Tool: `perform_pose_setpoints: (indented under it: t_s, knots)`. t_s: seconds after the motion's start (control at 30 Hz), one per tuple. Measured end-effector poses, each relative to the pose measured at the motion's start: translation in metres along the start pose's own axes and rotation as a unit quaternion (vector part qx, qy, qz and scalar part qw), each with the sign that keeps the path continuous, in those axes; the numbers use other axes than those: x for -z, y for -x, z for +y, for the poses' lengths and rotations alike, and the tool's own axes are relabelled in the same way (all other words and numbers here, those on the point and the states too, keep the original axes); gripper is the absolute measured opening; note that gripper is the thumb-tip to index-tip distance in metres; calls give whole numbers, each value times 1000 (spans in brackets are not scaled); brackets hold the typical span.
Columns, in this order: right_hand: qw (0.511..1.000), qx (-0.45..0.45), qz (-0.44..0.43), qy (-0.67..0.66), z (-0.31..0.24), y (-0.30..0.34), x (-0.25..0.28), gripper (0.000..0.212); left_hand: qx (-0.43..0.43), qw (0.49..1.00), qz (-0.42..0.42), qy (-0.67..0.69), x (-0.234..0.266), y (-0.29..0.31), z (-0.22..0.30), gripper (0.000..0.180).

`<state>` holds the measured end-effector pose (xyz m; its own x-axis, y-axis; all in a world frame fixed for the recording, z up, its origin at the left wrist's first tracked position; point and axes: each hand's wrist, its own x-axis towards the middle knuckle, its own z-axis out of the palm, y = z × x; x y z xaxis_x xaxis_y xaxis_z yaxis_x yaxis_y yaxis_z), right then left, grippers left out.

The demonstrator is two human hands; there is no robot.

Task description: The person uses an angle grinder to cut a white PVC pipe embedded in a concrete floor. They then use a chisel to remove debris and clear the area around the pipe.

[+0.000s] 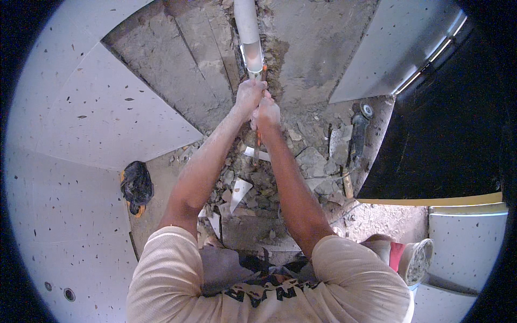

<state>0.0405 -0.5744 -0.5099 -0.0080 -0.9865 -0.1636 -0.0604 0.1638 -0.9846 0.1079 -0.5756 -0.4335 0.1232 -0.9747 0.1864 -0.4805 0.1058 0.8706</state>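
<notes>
A pale plastic pipe [247, 24] comes down from the top middle in a narrow trench, its near end cut open along the top. My left hand [251, 96] is closed round the narrow tip of that open end. Just below it and touching it, my right hand [267, 113] is closed too, and what it grips is hidden by the fingers. A thin brownish rod [256, 156] with orange bits along it shows below my hands, in line with the pipe. Whether my right hand holds this rod I cannot tell.
Broken concrete and tile rubble [312, 161] lies below my hands. An angle grinder [358, 134] rests on the right, above a short wooden handle [347, 184]. A black bag [137, 185] lies left by the speckled white panel [91, 107]. A dusty shoe [417, 261] shows lower right, below a black panel [441, 145].
</notes>
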Motion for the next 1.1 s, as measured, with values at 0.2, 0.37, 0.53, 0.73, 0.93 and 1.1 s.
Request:
perform_pose_setpoints:
  t_s: [0.2, 0.37, 0.53, 0.73, 0.93, 1.1]
  knots:
    - [994, 99, -54, -17, -19, 40, 1, 37, 104, 995, -4, 8, 23, 17, 13, 30]
    - [979, -35, -108, -168, -66, 70, 9, 27, 144, 983, -5, 113, 32, 18, 14, 26]
    - [973, -71, -126, -180, -59, 49, 27, 20, 96, 994, -7, 46, 13, 6, 15, 27]
    - [971, -90, -135, -177, -63, 55, 26, 20, 79, 994, -19, 76, 13, -2, -21, 22]
    - [970, -97, -109, -195, -63, 57, 34, 19, 253, 940, -71, 218, 20, 13, 25, 20]
    - [971, -83, -105, -198, -67, 57, 29, 20, 237, 937, -24, 257, 14, 8, 11, 21]
